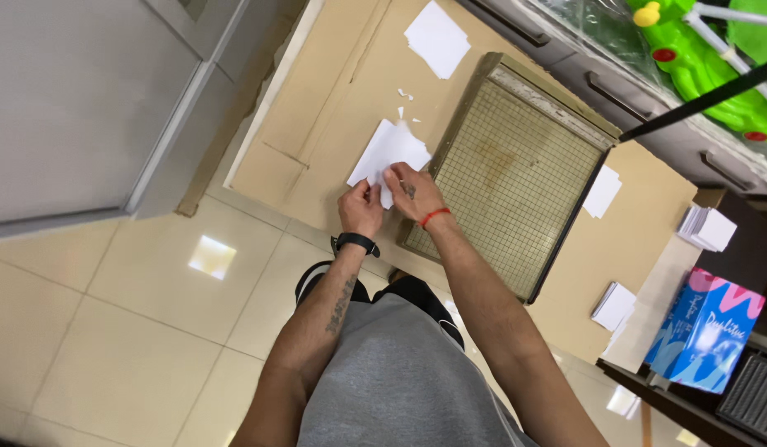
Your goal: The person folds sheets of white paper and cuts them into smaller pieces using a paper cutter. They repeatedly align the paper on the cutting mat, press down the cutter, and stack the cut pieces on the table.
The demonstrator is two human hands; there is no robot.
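Note:
A small stack of white paper sheets [389, 147] lies on brown cardboard [334, 99] spread on the floor. My left hand [361, 209], with a black wristband, pinches the near edge of the stack. My right hand [415, 193], with a red wrist thread, presses on the stack's right corner beside a gridded paper cutter board [516, 178]. Tiny paper scraps [406, 96] lie just beyond the stack.
Another white sheet [437, 39] lies farther off on the cardboard. More paper piles [603, 192] [614, 305] [706, 228] sit right of the cutter. A blue box [705, 330] stands at the right. Grey drawers [632, 83] and a green plastic toy [702, 50] are beyond. Tiled floor [110, 331] lies to the left.

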